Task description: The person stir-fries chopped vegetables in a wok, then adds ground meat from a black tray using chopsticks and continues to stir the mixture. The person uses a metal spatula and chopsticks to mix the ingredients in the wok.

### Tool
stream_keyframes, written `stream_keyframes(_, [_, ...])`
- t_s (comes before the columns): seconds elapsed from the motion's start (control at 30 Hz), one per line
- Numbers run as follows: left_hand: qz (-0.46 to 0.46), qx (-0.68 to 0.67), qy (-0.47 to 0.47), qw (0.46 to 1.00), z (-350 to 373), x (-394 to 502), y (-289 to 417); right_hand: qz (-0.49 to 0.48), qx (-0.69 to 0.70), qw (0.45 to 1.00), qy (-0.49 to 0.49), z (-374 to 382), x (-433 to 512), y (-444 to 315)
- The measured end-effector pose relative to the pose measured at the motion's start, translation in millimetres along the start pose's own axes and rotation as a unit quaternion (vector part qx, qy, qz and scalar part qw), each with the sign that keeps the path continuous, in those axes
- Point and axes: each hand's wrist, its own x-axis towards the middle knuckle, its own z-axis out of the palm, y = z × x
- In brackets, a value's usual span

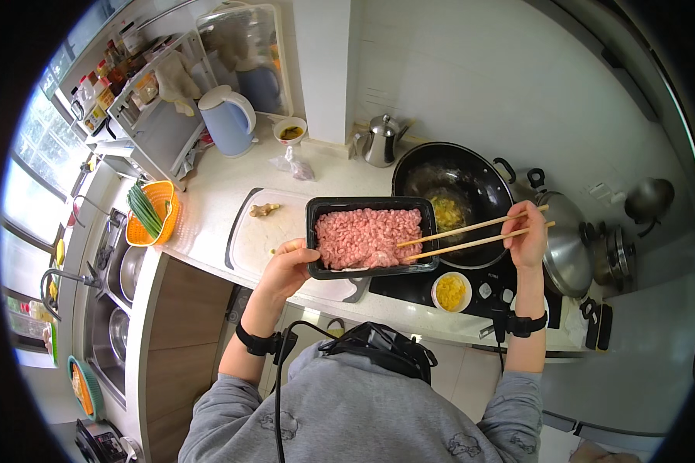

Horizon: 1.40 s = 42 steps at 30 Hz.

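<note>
My left hand (288,265) grips the left end of a black plastic tray (372,202), its thumb over the rim. Raw minced meat (365,234) fills most of that tray. In my right hand (527,234) is a pair of wooden chopsticks (469,234), their tips in the meat near the tray's right side. Behind the tray stands a black wok (434,165) with yellow, egg-like food (449,213) at its bottom; the tray hides the wok's near left part. A white bowl of chopped yellow food (451,291) sits in front of the wok on the black cooktop (402,291).
A cutting board (260,240) bearing a ginger root (264,209) lies left of the tray. Farther back are a blue electric kettle (227,124), a small bowl (290,131) and a steel pot (380,142). An orange basket of green onions (171,214) stands near the sink (107,347). A large lid (564,249) is at right.
</note>
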Motion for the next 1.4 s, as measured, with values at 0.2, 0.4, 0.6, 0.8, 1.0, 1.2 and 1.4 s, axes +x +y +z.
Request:
stream_keyframes(0.2, [-0.003,-0.002,0.002,1.000,6,1,-1,0.024,-0.029,0.999,-0.003,6,-6,9])
stream_keyframes(0.4, [0.000,-0.011,0.018,1.000,9,-1,-3,0.021,0.041,0.998,0.050,15,-22,25])
stream_keyframes(0.6, [0.012,0.004,0.025,1.000,12,0,-7,-0.025,0.011,0.995,0.096,45,-48,32])
stream_keyframes(0.8, [0.024,-0.015,0.018,0.999,11,-6,-7,-0.026,0.048,0.982,0.178,48,-53,37])
stream_keyframes(1.0, [0.042,-0.025,0.031,0.998,10,-9,-7,-0.026,0.138,0.958,0.252,48,-66,61])
stream_keyframes(1.2, [0.046,-0.002,0.031,0.998,15,-12,-5,-0.073,0.037,0.984,0.161,64,-80,26])
stream_keyframes(1.4, [0.023,0.022,0.039,0.999,23,-9,-11,-0.128,-0.123,0.977,0.117,104,-101,12])
